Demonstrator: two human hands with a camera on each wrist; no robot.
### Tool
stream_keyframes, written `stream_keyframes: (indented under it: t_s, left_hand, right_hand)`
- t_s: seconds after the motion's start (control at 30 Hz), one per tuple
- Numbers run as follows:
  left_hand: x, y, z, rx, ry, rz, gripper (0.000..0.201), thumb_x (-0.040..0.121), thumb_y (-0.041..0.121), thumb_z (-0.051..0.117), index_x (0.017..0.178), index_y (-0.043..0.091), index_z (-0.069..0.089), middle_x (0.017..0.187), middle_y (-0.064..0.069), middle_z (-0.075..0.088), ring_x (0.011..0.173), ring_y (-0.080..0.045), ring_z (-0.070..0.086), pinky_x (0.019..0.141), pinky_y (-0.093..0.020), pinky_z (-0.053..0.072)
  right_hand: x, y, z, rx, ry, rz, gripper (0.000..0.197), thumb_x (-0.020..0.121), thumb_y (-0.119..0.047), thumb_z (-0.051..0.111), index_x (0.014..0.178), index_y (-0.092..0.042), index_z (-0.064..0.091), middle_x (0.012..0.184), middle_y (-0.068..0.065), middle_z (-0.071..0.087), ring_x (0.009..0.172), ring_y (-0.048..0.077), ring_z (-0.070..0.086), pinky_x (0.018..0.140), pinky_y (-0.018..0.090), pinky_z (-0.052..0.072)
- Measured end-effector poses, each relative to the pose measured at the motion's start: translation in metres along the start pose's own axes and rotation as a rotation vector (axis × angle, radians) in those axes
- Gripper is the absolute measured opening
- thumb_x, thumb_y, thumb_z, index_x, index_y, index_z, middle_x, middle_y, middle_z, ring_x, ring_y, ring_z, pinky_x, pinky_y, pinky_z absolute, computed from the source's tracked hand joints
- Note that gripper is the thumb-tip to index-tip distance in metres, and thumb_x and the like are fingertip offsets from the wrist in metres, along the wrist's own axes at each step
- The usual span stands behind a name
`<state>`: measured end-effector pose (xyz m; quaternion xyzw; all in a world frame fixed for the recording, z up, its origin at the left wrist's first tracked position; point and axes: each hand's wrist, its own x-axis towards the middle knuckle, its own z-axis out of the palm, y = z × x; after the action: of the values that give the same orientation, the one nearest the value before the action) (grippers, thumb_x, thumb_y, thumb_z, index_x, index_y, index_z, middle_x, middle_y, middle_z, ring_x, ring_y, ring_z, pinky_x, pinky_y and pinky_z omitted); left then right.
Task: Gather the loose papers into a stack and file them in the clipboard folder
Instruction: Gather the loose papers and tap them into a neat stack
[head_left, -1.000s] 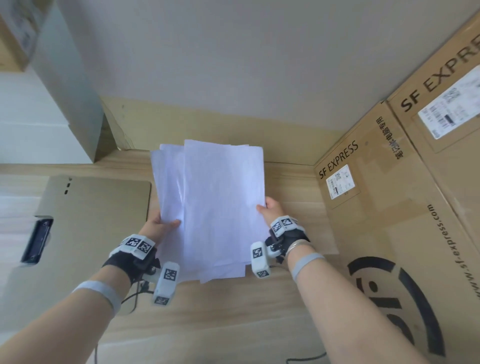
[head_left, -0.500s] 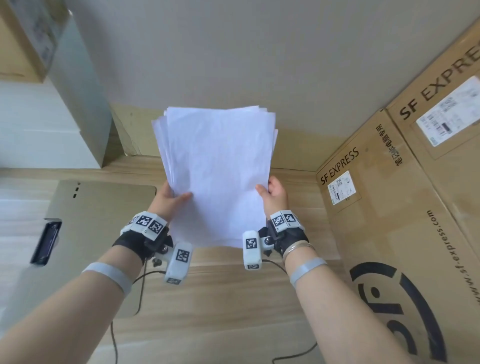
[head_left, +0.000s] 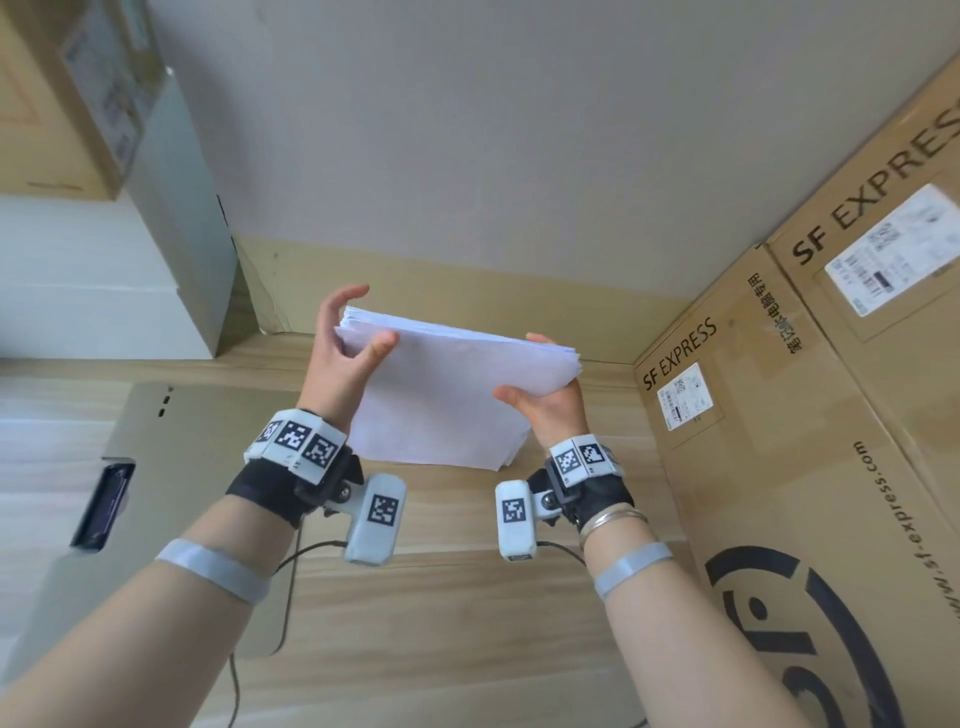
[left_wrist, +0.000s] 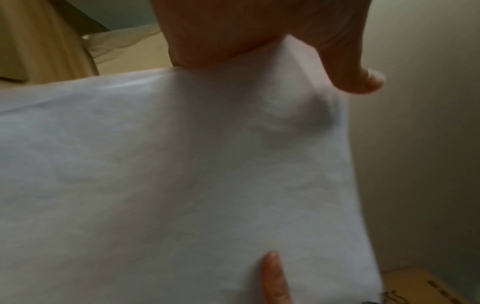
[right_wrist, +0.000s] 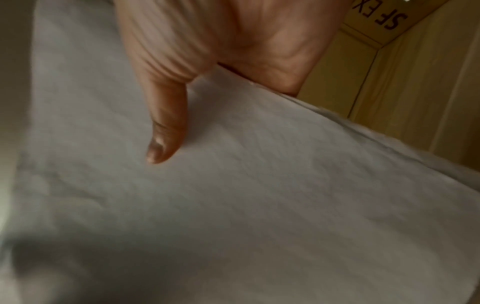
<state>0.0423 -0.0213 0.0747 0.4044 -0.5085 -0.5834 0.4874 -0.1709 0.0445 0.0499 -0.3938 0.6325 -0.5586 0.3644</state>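
Note:
A stack of white papers (head_left: 447, 395) hangs in the air above the wooden table, turned long side across and tilted. My left hand (head_left: 353, 332) holds its upper left corner, thumb on the front, fingers curved behind. My right hand (head_left: 540, 405) grips the right edge, thumb on the front face. Close up, the sheets (left_wrist: 182, 185) fill the left wrist view under my palm (left_wrist: 246, 30). In the right wrist view my thumb (right_wrist: 166, 127) presses on the paper (right_wrist: 259, 205). The grey-beige clipboard folder (head_left: 197, 441) lies open on the table at left, its black clip (head_left: 104, 504) near the left edge.
Large SF Express cardboard boxes (head_left: 779, 467) stand along the right side. A white box (head_left: 104, 291) stands at the back left, with a wall behind. Thin black cables (head_left: 291, 571) run from my wrists across the table (head_left: 467, 623).
The stack stood upright in both hands; it has now been turned sideways and tilted. My left hand slid up to its top corner and my right hand shifted along the right edge.

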Motion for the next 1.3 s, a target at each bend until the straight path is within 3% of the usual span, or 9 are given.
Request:
stream_keyframes:
  t_s: [0.1, 0.23, 0.4, 0.53, 0.77, 0.9, 1.1, 1.2, 1.3]
  left_hand:
    - [0.009, 0.013, 0.011, -0.018, 0.106, 0.078, 0.02, 0.071, 0.046, 0.055, 0.087, 0.035, 0.052, 0.08, 0.013, 0.046, 0.065, 0.01, 0.043, 0.067, -0.003, 0.034]
    - [0.017, 0.009, 0.014, 0.057, 0.167, 0.046, 0.011, 0.08, 0.031, 0.056, 0.081, 0.034, 0.045, 0.087, 0.002, 0.05, 0.069, -0.009, 0.04, 0.073, -0.026, 0.034]
    - [0.012, -0.014, -0.009, 0.204, -0.06, -0.055, 0.067, 0.076, 0.013, 0.072, 0.121, 0.04, 0.031, 0.129, 0.0, 0.045, 0.106, -0.011, 0.043, 0.101, -0.029, 0.034]
    - [0.003, -0.036, -0.026, 0.324, -0.157, -0.348, 0.042, 0.07, 0.005, 0.077, 0.107, 0.011, 0.06, 0.098, -0.003, 0.064, 0.104, -0.026, 0.059, 0.099, -0.043, 0.045]
    - [0.006, -0.042, -0.03, 0.27, -0.195, -0.299, 0.031, 0.069, 0.003, 0.077, 0.067, 0.033, 0.072, 0.069, 0.022, 0.072, 0.077, -0.001, 0.065, 0.089, -0.038, 0.047]
    - [0.003, -0.042, -0.027, 0.23, -0.192, -0.305, 0.038, 0.07, -0.004, 0.073, 0.079, 0.031, 0.065, 0.069, 0.029, 0.07, 0.086, -0.008, 0.06, 0.093, -0.042, 0.047]
    - [0.0, -0.038, -0.024, 0.145, -0.185, -0.309, 0.046, 0.037, 0.032, 0.082, 0.082, 0.034, 0.068, 0.076, 0.024, 0.073, 0.09, -0.013, 0.062, 0.092, -0.042, 0.049]
    - [0.0, -0.04, -0.024, 0.114, -0.169, -0.307, 0.06, 0.028, 0.042, 0.087, 0.084, 0.033, 0.068, 0.088, 0.011, 0.072, 0.096, -0.022, 0.062, 0.094, -0.045, 0.048]
    - [0.002, -0.049, -0.025, 0.104, -0.171, -0.325, 0.08, 0.015, 0.058, 0.086, 0.088, 0.031, 0.065, 0.091, 0.01, 0.071, 0.098, -0.021, 0.062, 0.095, -0.045, 0.047]
  right_hand:
    - [0.0, -0.009, 0.004, 0.038, 0.061, -0.047, 0.059, 0.054, -0.007, 0.079, 0.1, -0.034, 0.055, 0.098, -0.006, 0.062, 0.084, 0.002, 0.062, 0.077, 0.015, 0.051]
    - [-0.001, -0.01, 0.005, 0.026, 0.095, 0.043, 0.044, 0.064, 0.003, 0.08, 0.087, -0.028, 0.06, 0.089, -0.006, 0.064, 0.076, 0.002, 0.063, 0.074, 0.023, 0.052]
    - [-0.009, 0.01, 0.005, -0.094, 0.03, 0.246, 0.023, 0.07, 0.002, 0.077, 0.083, -0.013, 0.064, 0.086, 0.001, 0.065, 0.068, -0.004, 0.061, 0.07, 0.02, 0.049]
    - [-0.014, 0.008, 0.01, -0.044, 0.116, 0.186, 0.019, 0.073, 0.006, 0.073, 0.086, -0.005, 0.066, 0.09, 0.001, 0.064, 0.06, -0.014, 0.06, 0.059, 0.003, 0.047]
    - [-0.007, -0.016, 0.009, 0.049, 0.076, 0.084, 0.038, 0.062, -0.01, 0.08, 0.09, -0.025, 0.059, 0.09, -0.001, 0.063, 0.082, 0.013, 0.061, 0.078, 0.028, 0.048]
    - [0.001, -0.038, 0.005, 0.173, 0.115, -0.061, 0.022, 0.068, -0.051, 0.066, 0.077, -0.032, 0.06, 0.088, 0.001, 0.055, 0.087, 0.019, 0.048, 0.079, 0.033, 0.037]
    - [0.004, -0.039, 0.01, 0.23, 0.254, -0.14, 0.013, 0.078, -0.029, 0.062, 0.084, -0.023, 0.052, 0.067, -0.006, 0.055, 0.069, 0.013, 0.049, 0.075, 0.03, 0.036]
    - [0.006, -0.026, 0.004, 0.248, 0.083, -0.071, 0.061, 0.056, -0.057, 0.078, 0.11, -0.043, 0.052, 0.102, -0.007, 0.061, 0.105, 0.022, 0.052, 0.094, 0.035, 0.038]
    - [0.002, -0.005, 0.0, 0.046, -0.037, 0.08, 0.07, 0.058, -0.021, 0.087, 0.115, -0.038, 0.05, 0.122, 0.003, 0.058, 0.112, 0.01, 0.057, 0.098, 0.033, 0.045]
